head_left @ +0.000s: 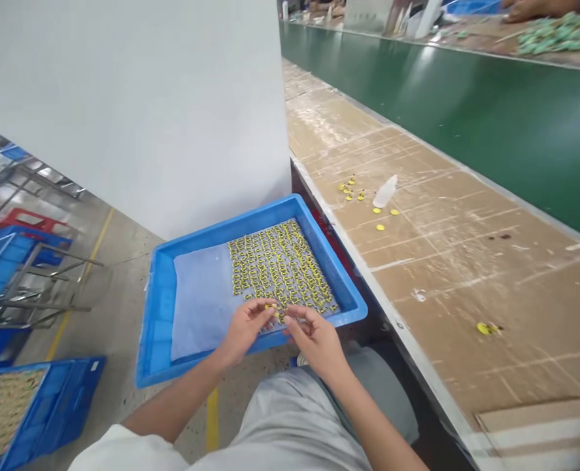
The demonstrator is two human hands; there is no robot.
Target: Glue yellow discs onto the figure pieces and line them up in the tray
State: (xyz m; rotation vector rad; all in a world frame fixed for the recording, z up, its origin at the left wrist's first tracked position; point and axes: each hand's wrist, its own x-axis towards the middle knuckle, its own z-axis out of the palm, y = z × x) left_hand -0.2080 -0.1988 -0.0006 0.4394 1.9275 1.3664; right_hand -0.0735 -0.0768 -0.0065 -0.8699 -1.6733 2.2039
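Both hands work above the near edge of a blue plastic tray (155, 307). My left hand (243, 330) is closed in a pinch, with a small yellow-and-black piece (270, 307) at its fingertips. Just to the right, my right hand (319, 337) also has thumb and fingers pinched together close to that piece; what lies between them is too small to make out. Rows of similar small yellow-and-black pieces (274, 261) cover the right part of a pale blue sheet (199, 294) in the tray.
On the brown worktable (437, 281) at right lie a white bottle (385, 191), yellow discs (380, 227) and a yellow piece (488, 328). Beyond runs a green belt (466, 111). A white panel (137, 111) stands behind the tray; a blue crate (68, 399) is at lower left.
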